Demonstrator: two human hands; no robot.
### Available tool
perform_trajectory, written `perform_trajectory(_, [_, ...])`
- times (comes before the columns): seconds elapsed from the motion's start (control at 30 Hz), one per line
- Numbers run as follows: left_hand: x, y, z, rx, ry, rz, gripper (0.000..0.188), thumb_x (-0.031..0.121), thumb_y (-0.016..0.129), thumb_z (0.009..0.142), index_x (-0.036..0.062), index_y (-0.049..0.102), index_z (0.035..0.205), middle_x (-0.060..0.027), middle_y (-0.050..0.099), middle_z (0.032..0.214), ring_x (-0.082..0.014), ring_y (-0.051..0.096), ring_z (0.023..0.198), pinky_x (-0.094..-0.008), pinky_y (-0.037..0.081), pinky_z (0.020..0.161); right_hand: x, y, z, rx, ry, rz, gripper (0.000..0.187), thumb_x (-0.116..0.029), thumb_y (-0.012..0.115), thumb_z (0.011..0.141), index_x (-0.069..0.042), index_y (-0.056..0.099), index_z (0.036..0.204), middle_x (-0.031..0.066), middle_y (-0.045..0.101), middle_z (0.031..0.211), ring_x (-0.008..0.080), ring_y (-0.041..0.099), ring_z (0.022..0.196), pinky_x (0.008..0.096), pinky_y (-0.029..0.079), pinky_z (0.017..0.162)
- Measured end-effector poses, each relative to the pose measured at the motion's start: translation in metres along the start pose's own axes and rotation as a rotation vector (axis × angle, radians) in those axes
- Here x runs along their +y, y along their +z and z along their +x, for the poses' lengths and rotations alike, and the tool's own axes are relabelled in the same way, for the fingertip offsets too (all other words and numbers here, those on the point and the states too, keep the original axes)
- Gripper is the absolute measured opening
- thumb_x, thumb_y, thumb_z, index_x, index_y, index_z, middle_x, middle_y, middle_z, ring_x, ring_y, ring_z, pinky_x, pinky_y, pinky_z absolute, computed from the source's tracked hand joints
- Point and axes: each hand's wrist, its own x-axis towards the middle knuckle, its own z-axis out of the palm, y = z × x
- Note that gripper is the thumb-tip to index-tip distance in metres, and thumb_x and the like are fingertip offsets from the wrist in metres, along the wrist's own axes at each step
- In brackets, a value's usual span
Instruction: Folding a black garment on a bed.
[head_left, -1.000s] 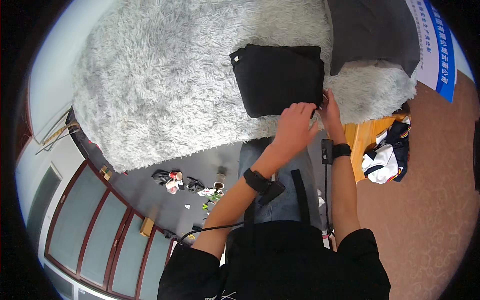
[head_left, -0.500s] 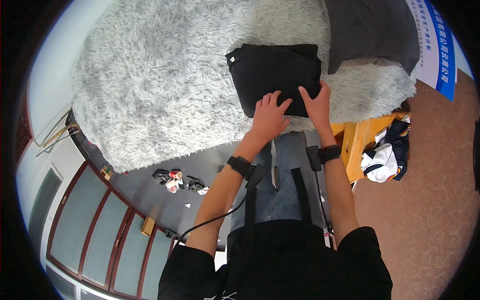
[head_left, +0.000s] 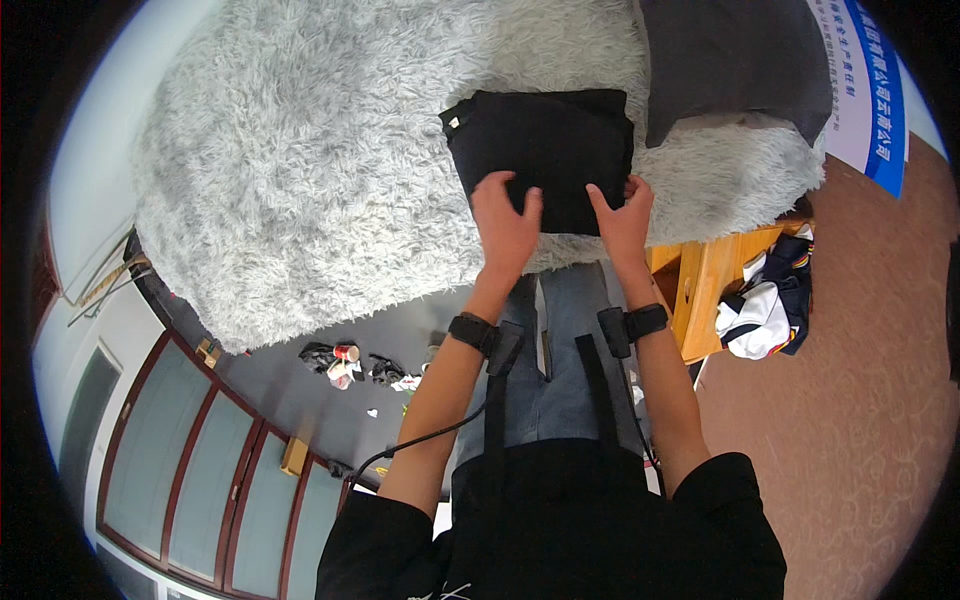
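Note:
A black folded garment (head_left: 550, 140) lies flat on the fluffy grey-white bedcover (head_left: 320, 150), a small pale tag showing at its far left corner. Which kind of garment it is cannot be made out. My left hand (head_left: 508, 225) rests on its near left part, thumb apart from the bent fingers. At the near right edge is my right hand (head_left: 625, 222), with its thumb on the cloth and its fingers along the side, spread from the thumb. Both wrists wear black straps with small boxes.
A dark grey pillow (head_left: 735, 65) lies right of the garment. Below the bed's right side stands an open wooden drawer or cabinet (head_left: 705, 275), with white and dark clothes (head_left: 765, 310) beside it. Bags and litter (head_left: 345, 360) lie on the floor at left, near glass-panelled doors (head_left: 200, 450).
My left hand has shifted left across the garment, its thumb and fingers now wider apart. The right hand stays near the right edge. The whole view has moved slightly.

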Motion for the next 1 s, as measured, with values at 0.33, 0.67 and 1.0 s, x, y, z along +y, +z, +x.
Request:
perform_trajectory(0.33, [-0.076, -0.009, -0.028, 0.044, -0.95, -0.51, 0.062, 0.034, 0.068, 0.083, -0.0108, 0.042, 0.116, -0.0211, 0.051, 0.112, -0.0268, 0.05, 0.106, -0.0348, 0.041, 0.091, 0.005, 0.011, 0.003, -0.221, 0.399, 0.135, 0.091, -0.05, 0.071, 0.074, 0.011, 0.035, 0.131, 0.0306, 0.041, 0.131, 0.0377, 0.043, 0.121, 0.0396, 0.037, 0.099])
perform_trajectory(0.67, [-0.066, -0.03, -0.04, -0.102, -1.179, -1.502, 0.062, 0.056, 0.04, 0.091, 0.0051, 0.045, 0.125, -0.0108, 0.051, 0.123, -0.0252, 0.049, 0.111, -0.0395, 0.045, 0.089, -0.105, -0.015, -0.038, -0.397, 0.007, 0.211, 0.084, -0.031, 0.074, 0.073, 0.016, 0.035, 0.13, 0.0284, 0.047, 0.128, 0.0325, 0.048, 0.12, 0.0335, 0.037, 0.101])
perform_trajectory(1.0, [-0.054, -0.079, -0.087, -0.167, -0.934, -1.852, 0.059, 0.049, 0.037, 0.094, 0.0063, 0.039, 0.135, -0.0124, 0.045, 0.136, -0.0284, 0.043, 0.124, -0.0422, 0.04, 0.099, -0.218, -0.05, -0.098, -0.734, -0.517, 0.212, 0.053, -0.023, 0.076, 0.069, 0.008, 0.05, 0.104, 0.0254, 0.059, 0.089, 0.0371, 0.061, 0.084, 0.0352, 0.047, 0.072])
